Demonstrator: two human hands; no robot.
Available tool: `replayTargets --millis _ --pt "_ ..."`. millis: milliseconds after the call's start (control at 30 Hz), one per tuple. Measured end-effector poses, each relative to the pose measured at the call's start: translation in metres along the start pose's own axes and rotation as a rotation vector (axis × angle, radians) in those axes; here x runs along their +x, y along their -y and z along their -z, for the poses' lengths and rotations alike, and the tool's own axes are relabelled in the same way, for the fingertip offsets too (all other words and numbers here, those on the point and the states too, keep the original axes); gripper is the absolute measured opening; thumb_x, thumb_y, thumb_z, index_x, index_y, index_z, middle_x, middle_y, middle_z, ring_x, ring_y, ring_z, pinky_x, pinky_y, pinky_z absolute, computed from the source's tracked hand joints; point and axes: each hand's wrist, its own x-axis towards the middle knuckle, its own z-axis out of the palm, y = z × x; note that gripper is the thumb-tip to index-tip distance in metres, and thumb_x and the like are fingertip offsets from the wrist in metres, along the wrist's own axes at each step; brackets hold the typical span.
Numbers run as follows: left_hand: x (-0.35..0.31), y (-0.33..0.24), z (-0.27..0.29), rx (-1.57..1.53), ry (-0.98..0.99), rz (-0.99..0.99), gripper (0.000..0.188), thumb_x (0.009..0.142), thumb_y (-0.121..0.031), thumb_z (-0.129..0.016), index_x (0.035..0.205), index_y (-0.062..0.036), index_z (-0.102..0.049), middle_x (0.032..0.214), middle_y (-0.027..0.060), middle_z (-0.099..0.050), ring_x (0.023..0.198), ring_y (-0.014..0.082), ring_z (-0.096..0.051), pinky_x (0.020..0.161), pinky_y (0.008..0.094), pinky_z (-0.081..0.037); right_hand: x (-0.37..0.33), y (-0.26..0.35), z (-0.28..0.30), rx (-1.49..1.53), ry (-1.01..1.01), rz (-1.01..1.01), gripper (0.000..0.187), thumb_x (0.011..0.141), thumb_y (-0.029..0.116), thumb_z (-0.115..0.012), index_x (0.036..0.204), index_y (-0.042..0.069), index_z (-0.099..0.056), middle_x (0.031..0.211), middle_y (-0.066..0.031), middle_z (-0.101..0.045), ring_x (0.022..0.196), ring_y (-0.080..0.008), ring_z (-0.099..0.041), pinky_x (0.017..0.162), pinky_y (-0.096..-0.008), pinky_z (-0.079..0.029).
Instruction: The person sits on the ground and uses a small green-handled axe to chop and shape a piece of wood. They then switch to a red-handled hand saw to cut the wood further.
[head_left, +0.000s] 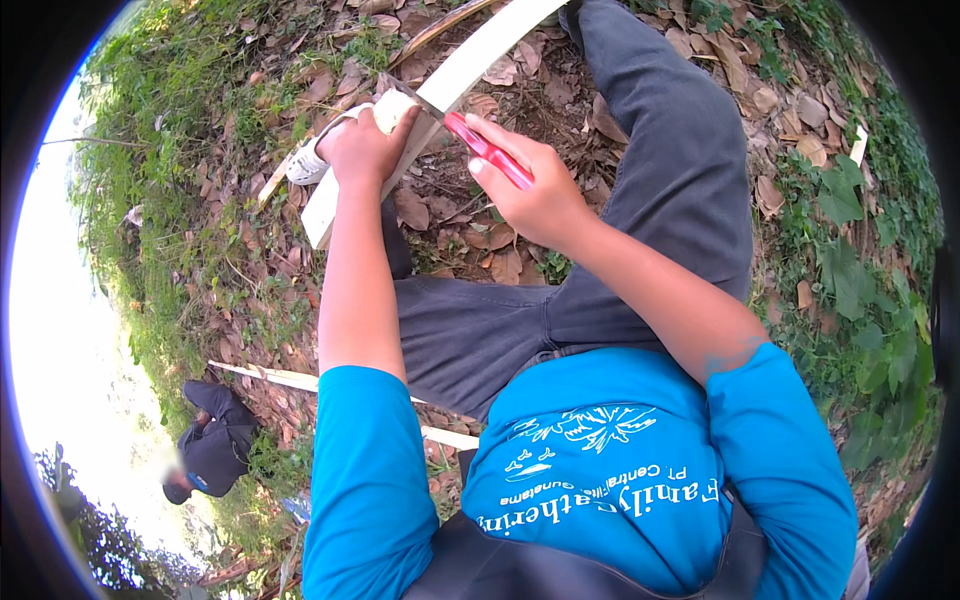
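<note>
A long pale wooden plank (480, 55) slants from the upper middle down to the left, over the leaf-covered ground. My left hand (365, 150) is closed over the plank's lower part, fingers bent around its edge. In my right hand (530, 190) is a red-handled blade (490, 150), gripped by the handle. Its narrow metal part lies across the plank, close to my left fingers. Whether it is a knife or a saw is too small to tell.
My legs in dark trousers (670, 150) are bent around the work. A white shoe (305, 163) shows beside the plank. Pale wood strips (270, 376) lie near my left side. Another person (215, 440) sits at the lower left. Green plants (850, 270) grow at the right.
</note>
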Motion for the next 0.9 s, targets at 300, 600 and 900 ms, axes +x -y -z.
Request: replayTargets --millis 300,600,900 --pt "-0.004 0.005 -0.007 -0.067 -0.062 -0.041 0.097 0.091 -0.087 -0.038 0.117 0.0014 -0.069 0.108 0.0275 -0.072 0.107 0.0417 -0.068 0.096 0.0529 -0.045 -0.056 0.029 0.039 -0.010 0.095 -0.026 0.052 0.101 0.010 -0.061 0.151 0.000 -0.051 0.132 -0.0140 -0.067 0.108 -0.0104 -0.063 0.095 -0.0266 -0.050" --pt "0.004 0.008 -0.016 -0.002 -0.140 -0.081 0.094 0.091 -0.085 -0.040 0.128 -0.0031 -0.066 0.108 0.0244 -0.073 0.105 0.0391 -0.069 0.096 0.0511 -0.044 0.113 -0.060 -0.034 -0.108 -0.120 0.191 0.049 0.093 0.019 -0.064 0.137 -0.004 -0.062 0.116 -0.0246 -0.073 0.105 -0.0275 -0.073 0.092 -0.0339 -0.055" --pt "0.005 0.009 -0.009 -0.025 -0.059 -0.049 0.100 0.089 -0.089 -0.034 0.123 -0.0016 -0.068 0.103 0.0243 -0.075 0.106 0.0370 -0.070 0.094 0.0536 -0.043 -0.078 0.017 0.033 -0.046 0.019 0.077 0.053 0.099 0.009 -0.062 0.149 -0.003 -0.050 0.133 -0.0205 -0.067 0.118 -0.0176 -0.065 0.101 -0.0306 -0.049"
